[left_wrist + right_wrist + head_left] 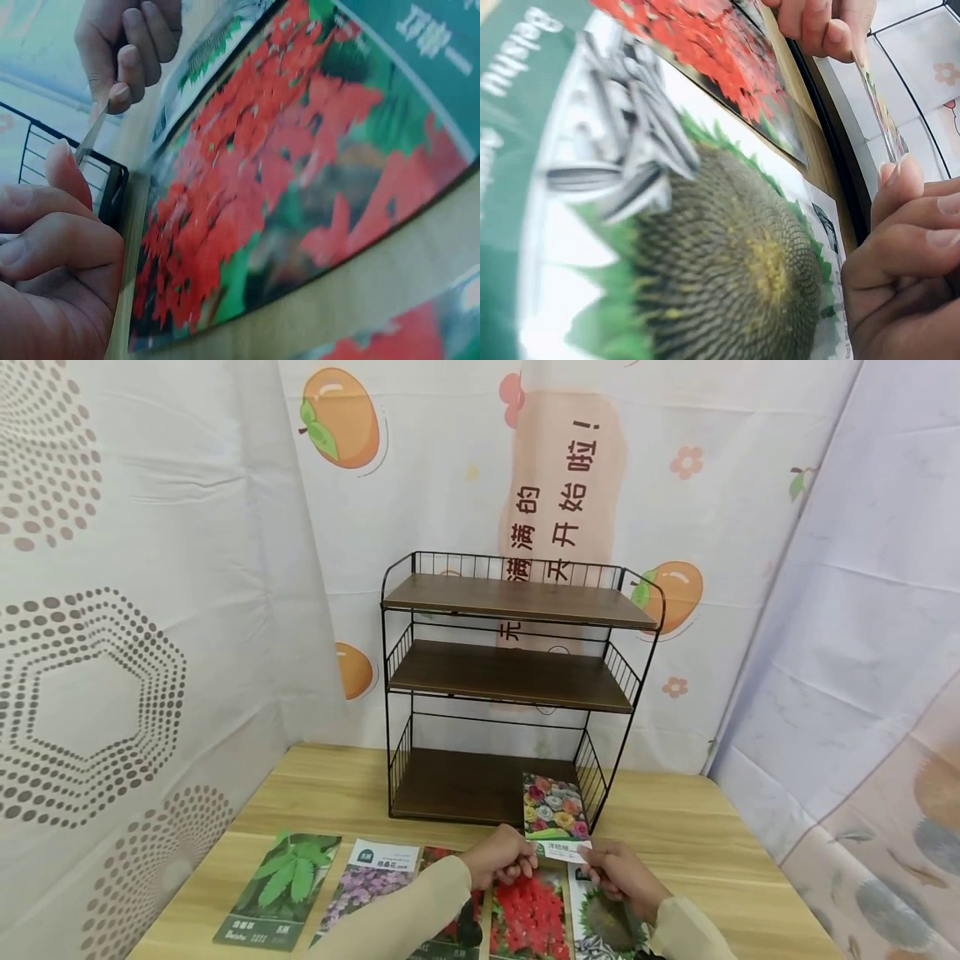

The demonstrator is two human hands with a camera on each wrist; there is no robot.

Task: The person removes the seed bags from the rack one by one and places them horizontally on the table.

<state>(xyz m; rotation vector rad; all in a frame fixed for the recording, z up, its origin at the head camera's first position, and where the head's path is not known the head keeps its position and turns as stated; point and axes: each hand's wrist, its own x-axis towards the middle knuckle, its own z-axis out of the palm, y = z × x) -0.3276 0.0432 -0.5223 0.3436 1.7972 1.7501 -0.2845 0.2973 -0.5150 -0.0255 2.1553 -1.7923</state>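
A seed packet (557,806) printed with many-coloured roses-like blooms is raised in front of the rack's bottom shelf. My left hand (501,860) pinches its lower left corner, thumb against the front. The lower right corner is pinched by my right hand (621,878). Seen nearly edge-on, the packet (881,112) spans between both hands in the right wrist view. Beneath the hands lie a red-flower packet (528,918) and a sunflower-seed packet (727,247), the latter partly covered by my right hand in the head view.
A black wire rack with brown shelves (510,672) stands at the table's back. Left along the wooden table (720,860) lie a green-leaf packet (281,889), a purple-flower packet (367,881) and another red-flower packet (442,931), partly hidden by my left arm. Printed curtains hang around.
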